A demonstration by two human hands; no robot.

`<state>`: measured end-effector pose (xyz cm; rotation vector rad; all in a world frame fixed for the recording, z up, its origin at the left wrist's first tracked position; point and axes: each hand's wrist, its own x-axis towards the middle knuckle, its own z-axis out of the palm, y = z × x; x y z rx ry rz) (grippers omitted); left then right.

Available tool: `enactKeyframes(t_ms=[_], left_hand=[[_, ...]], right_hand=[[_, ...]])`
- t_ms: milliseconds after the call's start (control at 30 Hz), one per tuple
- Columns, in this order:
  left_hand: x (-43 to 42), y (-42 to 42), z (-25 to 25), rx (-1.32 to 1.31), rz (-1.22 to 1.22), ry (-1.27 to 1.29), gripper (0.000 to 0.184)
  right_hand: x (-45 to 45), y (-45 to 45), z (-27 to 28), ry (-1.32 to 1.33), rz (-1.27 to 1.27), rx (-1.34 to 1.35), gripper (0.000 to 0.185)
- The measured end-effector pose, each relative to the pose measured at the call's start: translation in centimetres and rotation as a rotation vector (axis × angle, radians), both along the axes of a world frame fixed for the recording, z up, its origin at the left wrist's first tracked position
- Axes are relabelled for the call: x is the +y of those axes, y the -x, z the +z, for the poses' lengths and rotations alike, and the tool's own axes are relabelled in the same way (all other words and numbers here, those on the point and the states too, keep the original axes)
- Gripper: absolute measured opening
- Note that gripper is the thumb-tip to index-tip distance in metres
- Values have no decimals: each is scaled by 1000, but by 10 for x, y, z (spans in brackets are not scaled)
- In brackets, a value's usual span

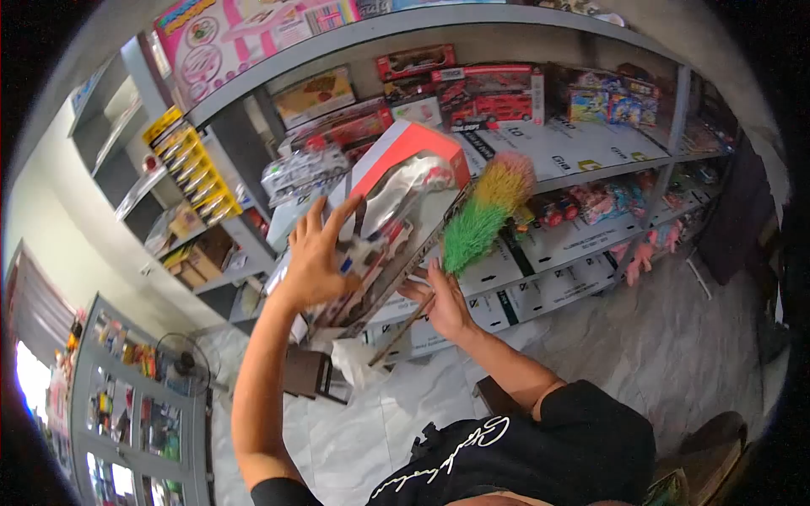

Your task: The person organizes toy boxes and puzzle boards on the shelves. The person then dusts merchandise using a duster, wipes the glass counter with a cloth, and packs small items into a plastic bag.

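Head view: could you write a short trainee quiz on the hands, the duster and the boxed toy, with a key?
1. Which hand holds the duster?
2. Fill in: its colours run from pink through yellow to ____.
3. The left hand is: A) closed in a fist; B) spread over the boxed toy; C) out of view.

Key:
1. The right hand.
2. Green.
3. B.
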<state>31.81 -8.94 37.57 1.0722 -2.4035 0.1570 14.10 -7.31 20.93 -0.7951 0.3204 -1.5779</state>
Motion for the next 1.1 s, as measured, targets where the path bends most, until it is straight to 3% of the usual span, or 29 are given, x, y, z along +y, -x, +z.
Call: enactKeyframes(t_ms=[233,300,500,733,833,900,967,1100], left_hand=[[-146,67,49,-157,-130,-114,96],[-189,85,49,-209,-154,-254,94],[-310,124,42,-235,-264,-289,95],[-454,170,25,-226,-609,-511,95],[-479,182,30,-291,-605,-348,95],[-495,187,32,-347,-551,-322,97],[-512,189,34,-332,-661,-325,95],[-545,195,21,-309,-606,-265,95]], right_hand=[[-105,28,23,-35,-221,9,40],[-137,38,23,-121,-274,-25,40],[-231,67,32,-274,-391,-73,43],[-348,83,40,-379,-592,-81,41],[-380,82,42,-427,-628,-124,50],[-396,79,44,-436,-663,-167,47],[-407,76,42,-363,-648,-230,38],[-420,71,24,-281,-669,-178,43]])
